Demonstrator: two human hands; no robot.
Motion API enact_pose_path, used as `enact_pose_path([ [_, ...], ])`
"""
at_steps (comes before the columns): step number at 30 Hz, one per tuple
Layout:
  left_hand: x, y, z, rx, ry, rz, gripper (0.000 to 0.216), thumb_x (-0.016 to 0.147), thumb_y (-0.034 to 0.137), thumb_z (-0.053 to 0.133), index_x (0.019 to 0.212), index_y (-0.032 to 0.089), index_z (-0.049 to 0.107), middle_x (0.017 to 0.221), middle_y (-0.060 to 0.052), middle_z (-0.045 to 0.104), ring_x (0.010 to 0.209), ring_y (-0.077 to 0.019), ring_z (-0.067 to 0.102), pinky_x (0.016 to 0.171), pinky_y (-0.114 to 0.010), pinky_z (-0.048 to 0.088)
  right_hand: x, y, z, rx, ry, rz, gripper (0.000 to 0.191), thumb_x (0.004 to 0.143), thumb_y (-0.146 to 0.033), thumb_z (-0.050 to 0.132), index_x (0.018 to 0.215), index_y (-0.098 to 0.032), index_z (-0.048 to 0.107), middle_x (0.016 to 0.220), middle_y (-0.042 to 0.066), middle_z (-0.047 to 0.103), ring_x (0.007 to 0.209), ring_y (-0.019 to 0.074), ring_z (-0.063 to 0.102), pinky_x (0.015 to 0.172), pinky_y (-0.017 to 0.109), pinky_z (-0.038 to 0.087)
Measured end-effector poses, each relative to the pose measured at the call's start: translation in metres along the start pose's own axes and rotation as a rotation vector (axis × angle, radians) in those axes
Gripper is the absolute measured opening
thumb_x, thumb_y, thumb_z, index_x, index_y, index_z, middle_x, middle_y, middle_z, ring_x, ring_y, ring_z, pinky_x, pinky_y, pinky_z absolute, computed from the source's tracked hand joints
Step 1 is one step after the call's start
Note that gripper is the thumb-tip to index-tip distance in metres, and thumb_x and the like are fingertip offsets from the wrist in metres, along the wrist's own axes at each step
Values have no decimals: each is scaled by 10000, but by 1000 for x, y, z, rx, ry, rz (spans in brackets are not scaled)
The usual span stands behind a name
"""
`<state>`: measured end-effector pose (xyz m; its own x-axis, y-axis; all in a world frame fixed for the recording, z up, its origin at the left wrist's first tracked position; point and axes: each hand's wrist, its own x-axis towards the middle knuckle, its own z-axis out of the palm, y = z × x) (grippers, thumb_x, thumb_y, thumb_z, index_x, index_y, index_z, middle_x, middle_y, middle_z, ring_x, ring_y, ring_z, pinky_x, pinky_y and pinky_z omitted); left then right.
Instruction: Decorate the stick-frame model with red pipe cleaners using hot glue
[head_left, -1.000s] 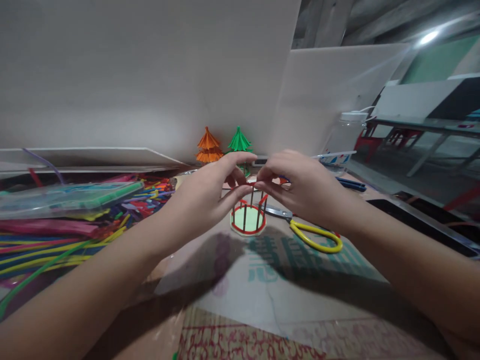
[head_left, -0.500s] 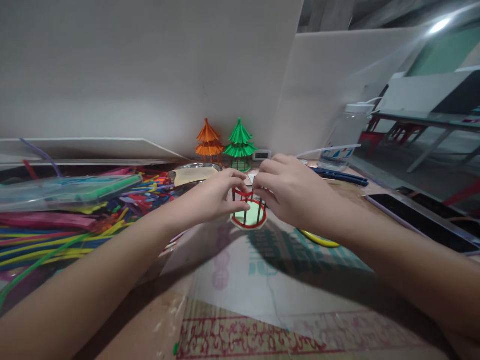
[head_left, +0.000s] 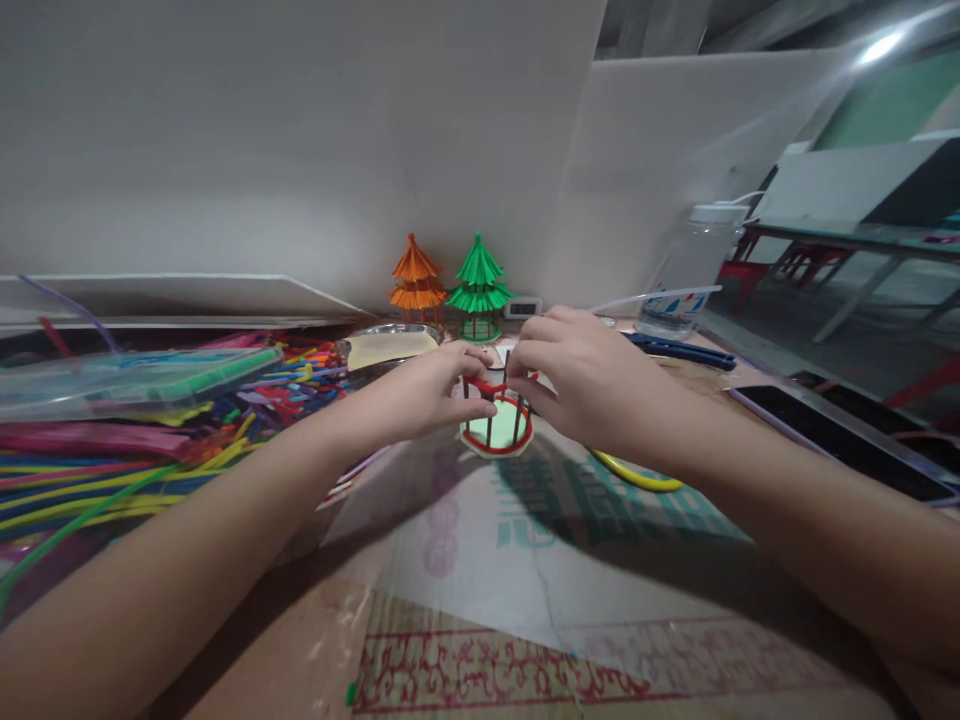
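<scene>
A small pavilion frame [head_left: 487,438] stands on the table in front of me. It has a pale green base edged in red, thin brown posts and a red strip round their tops. My left hand [head_left: 444,388] pinches its left side, thumb in front and fingers behind, near the red strip. From the right, my right hand [head_left: 574,368] has its curled fingers closed at the strip and the posts' upper ends; its fingertips are partly hidden. Behind them, an orange pagoda model [head_left: 415,285] and a green pagoda model [head_left: 480,285] stand by the white board.
Colourful craft stems [head_left: 90,490] and a clear plastic box [head_left: 150,380] fill the left side. A metal dish [head_left: 390,345] sits behind my left hand. To the right are dark-handled pliers [head_left: 679,350], a phone [head_left: 832,440], a clear bottle [head_left: 686,270] and a yellow loop [head_left: 641,478].
Both hands stay at the pavilion frame with nearly the same grip. The right fingers have shifted slightly along the red strip, and the view has moved a little.
</scene>
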<state>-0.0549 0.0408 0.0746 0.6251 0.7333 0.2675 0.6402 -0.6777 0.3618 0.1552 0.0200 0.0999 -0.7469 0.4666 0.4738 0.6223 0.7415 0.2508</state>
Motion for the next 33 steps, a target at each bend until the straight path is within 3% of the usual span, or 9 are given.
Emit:
enact_pose_path([
  [6,0,0,0,24,14,15,175,870,342,680,881,168,676,1089,-70,655,1006,-211,611,890,-321,482,-2,0,4,10,39,-18,194,938,-155,530,817,-151,682,792,74,619,763,202,471,697,329,294],
  [15,2,2,-1,12,-11,15,184,868,350,659,867,167,671,1036,-56,666,1005,-222,612,866,-326,470,-2,-3,4,-34,8,-8,179,917,-131,546,823,-140,699,785,80,624,763,202,481,701,327,304],
  [20,2,-3,-3,-52,-66,26,220,871,387,641,928,181,692,1254,-84,626,1150,-239,592,968,-343,463,-1,3,-11,-24,14,44,245,959,-239,545,797,-152,706,794,85,644,761,203,511,687,334,308],
  [23,2,-6,-4,-73,-70,28,221,867,405,645,917,194,693,1327,-80,592,1243,-244,546,1033,-348,437,-11,7,-17,69,123,139,306,986,-326,514,793,-164,687,756,71,651,727,191,525,678,324,332],
  [26,2,-6,-5,-67,-79,36,208,875,392,631,909,195,688,1306,-76,596,1212,-237,562,1019,-346,445,-34,8,-3,245,171,268,383,999,-382,469,713,-181,627,662,38,609,632,159,502,612,296,330],
  [29,2,-5,-4,-59,-75,48,211,881,387,618,904,186,678,1246,-77,614,1164,-231,581,997,-338,453,-55,5,28,462,54,408,379,970,-414,510,682,-186,604,604,9,586,562,136,487,545,274,313],
  [33,2,-5,-3,-37,-76,35,234,878,407,617,924,186,680,1227,-85,622,1130,-232,590,969,-346,468,-60,0,61,637,-90,509,245,938,-375,559,951,-179,707,807,45,715,698,166,605,623,277,386],
])
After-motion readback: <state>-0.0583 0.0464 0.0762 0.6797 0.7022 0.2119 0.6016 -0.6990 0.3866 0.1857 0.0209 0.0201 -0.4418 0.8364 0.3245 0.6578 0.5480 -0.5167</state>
